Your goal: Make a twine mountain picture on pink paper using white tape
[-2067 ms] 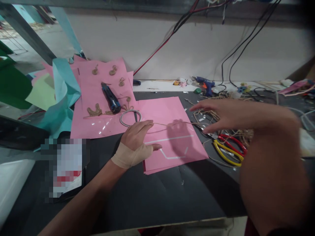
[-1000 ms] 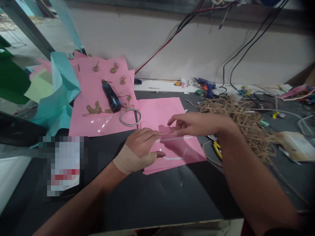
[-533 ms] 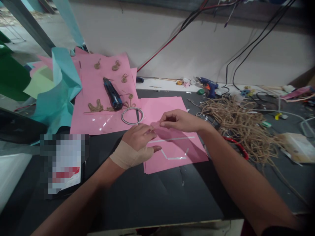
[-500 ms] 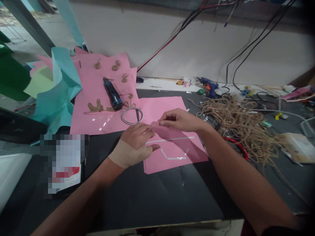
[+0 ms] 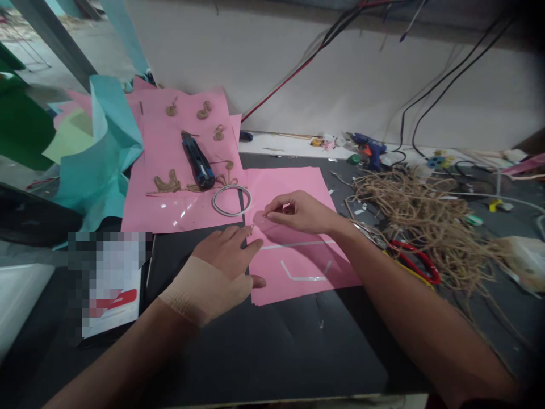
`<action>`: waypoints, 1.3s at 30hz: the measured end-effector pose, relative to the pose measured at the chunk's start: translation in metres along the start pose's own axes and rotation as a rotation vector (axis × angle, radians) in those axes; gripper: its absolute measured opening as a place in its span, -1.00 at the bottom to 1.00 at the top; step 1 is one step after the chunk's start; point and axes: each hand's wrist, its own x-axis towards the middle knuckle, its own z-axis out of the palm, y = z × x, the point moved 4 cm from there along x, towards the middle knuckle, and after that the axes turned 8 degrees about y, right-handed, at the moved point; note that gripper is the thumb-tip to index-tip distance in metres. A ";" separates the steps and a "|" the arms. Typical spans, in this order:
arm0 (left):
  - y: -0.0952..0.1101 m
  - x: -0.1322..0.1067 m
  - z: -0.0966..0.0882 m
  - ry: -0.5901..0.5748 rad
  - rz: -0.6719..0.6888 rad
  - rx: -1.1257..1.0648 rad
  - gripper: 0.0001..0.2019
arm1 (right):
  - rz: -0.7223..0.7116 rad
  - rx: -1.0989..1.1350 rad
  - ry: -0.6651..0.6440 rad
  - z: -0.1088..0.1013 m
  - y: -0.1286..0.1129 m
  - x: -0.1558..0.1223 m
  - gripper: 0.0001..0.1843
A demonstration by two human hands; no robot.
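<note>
Left hand: left hand lay palm down and flat, fingers stretched out and close together, closed round nothing; beige wrap went round the wrist.
Left fingertips: they rested at the left edge of the front pink sheet, index tip touching one end of the twine strand.
Right hand: right hand hovered low over the same sheet, thumb and index pinched narrow on the other end of the strand, other fingers curled in.
Twine strand: very thin, only a short bit showed, running between the two hands near the sheet's left edge.
Sheet marks: white tape strips were stuck on the front pink sheet, one long line and an angled one nearer the body, just beside both hands.
Ring: white ring lay flat just behind the left fingertips, straddling the two pink sheets.
Rear pink sheet: rear pink sheet carried a blue-black utility knife and small twine shapes.
Right side: loose twine pile lay on the black table, red-handled tool at its near edge.
Far edge: blue glue gun sat by the wall.
Left side: crumpled teal paper was well apart from the hands.
</note>
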 end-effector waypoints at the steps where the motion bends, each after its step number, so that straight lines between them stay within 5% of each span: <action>1: 0.000 -0.002 0.002 0.017 0.008 0.000 -0.42 | -0.008 -0.007 0.003 0.002 0.001 0.000 -0.82; 12: -0.003 -0.008 0.014 0.231 -0.002 -0.049 -0.57 | -0.001 -0.007 0.028 0.011 0.005 -0.001 -0.72; 27: -0.006 -0.007 0.017 0.245 -0.050 -0.058 -0.38 | -0.008 -0.056 -0.034 0.010 0.004 -0.003 -0.86; 39: -0.003 -0.005 0.017 0.237 -0.049 -0.087 -0.41 | -0.001 -0.161 0.023 0.012 0.009 -0.002 -0.86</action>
